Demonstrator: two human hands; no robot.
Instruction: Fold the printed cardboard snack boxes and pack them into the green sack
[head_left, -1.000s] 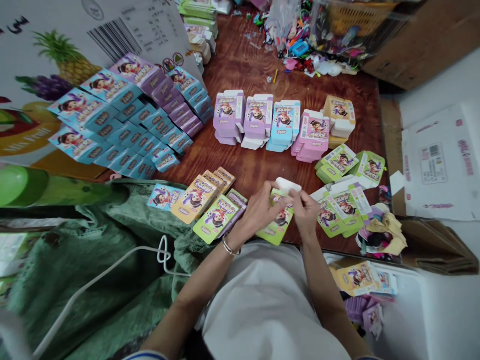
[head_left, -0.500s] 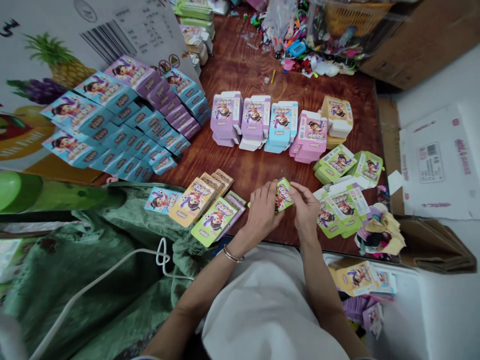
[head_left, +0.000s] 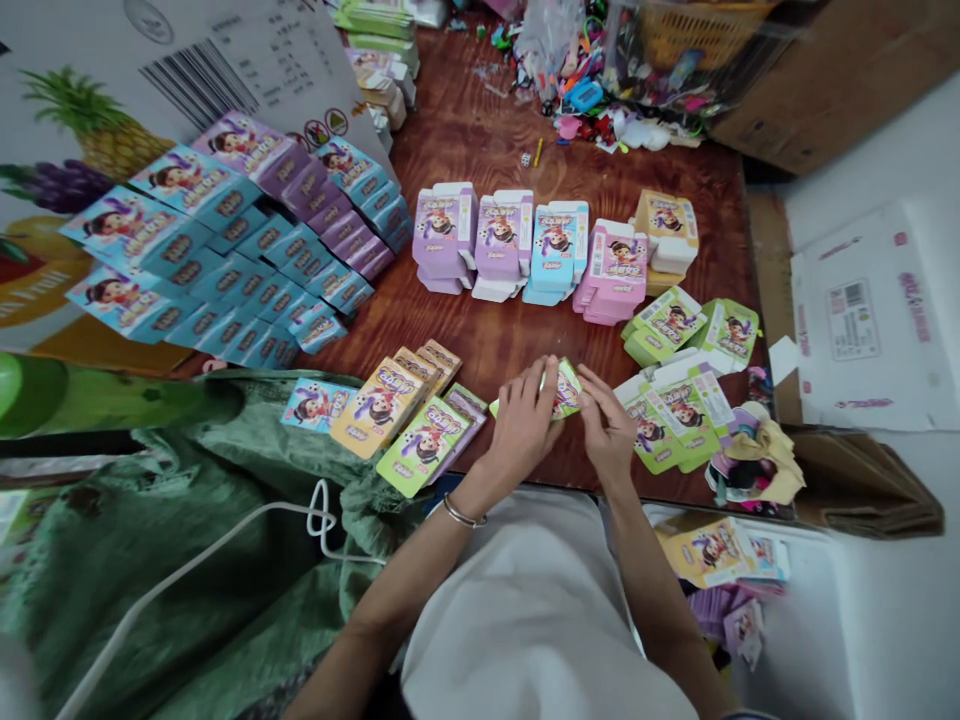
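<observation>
A small green box (head_left: 567, 388) with a printed girl lies between my two hands near the table's front edge. My left hand (head_left: 523, 415) covers its left part, fingers closed on it. On its right end, the thumb and fingers of my right hand (head_left: 607, 425) pinch it. Left of my hands lie a green box (head_left: 424, 447), orange boxes (head_left: 377, 407) and a blue card (head_left: 316, 402). Flattish green boxes (head_left: 682, 410) are beside my right hand. Beyond stand purple boxes (head_left: 444, 230), a blue box (head_left: 559, 245) and pink boxes (head_left: 611, 265) with open flaps.
Blue and purple boxes (head_left: 225, 260) are stacked at the left against a large printed carton (head_left: 285, 60). Small plastic toys (head_left: 585, 95) lie at the back of the wooden table (head_left: 450, 120). A green sack (head_left: 172, 560) with a white cable fills the lower left.
The view has shifted slightly. The green box between my hands is turned a little, and my right fingers have moved slightly along its right end.
</observation>
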